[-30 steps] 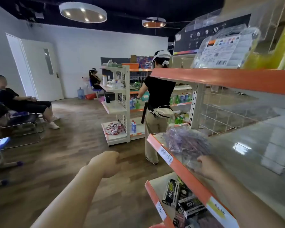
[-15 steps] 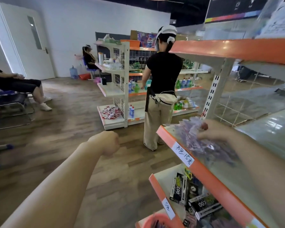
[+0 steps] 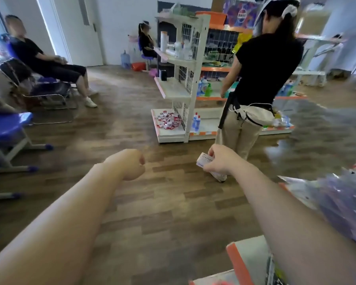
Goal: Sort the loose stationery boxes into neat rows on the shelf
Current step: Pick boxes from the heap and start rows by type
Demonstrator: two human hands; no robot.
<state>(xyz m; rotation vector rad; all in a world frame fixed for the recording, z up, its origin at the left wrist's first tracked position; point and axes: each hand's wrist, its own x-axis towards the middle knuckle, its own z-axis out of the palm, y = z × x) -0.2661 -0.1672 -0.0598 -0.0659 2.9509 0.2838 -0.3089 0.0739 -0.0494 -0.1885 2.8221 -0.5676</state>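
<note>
The right hand (image 3: 219, 160) pinches a small white box (image 3: 204, 160) out over the wooden floor (image 3: 173, 202), away from the shelf (image 3: 236, 262) at the bottom right. The left hand (image 3: 130, 164) is curled into a fist and holds nothing that shows. To do this step well, I think the box should go back to the shelf, flat and straight, right next to other boxes. A gentle grip helps, so the box is not squashed.

colours around the white shelf unit (image 3: 183, 83)

red-and-white small boxes (image 3: 169, 119) on its bottom tier; brown wood-plank floor (image 3: 173, 202) below; blue chair seat (image 3: 8, 124) far to its left; orange-edged shelf (image 3: 237, 264) nearest the camera.
</note>
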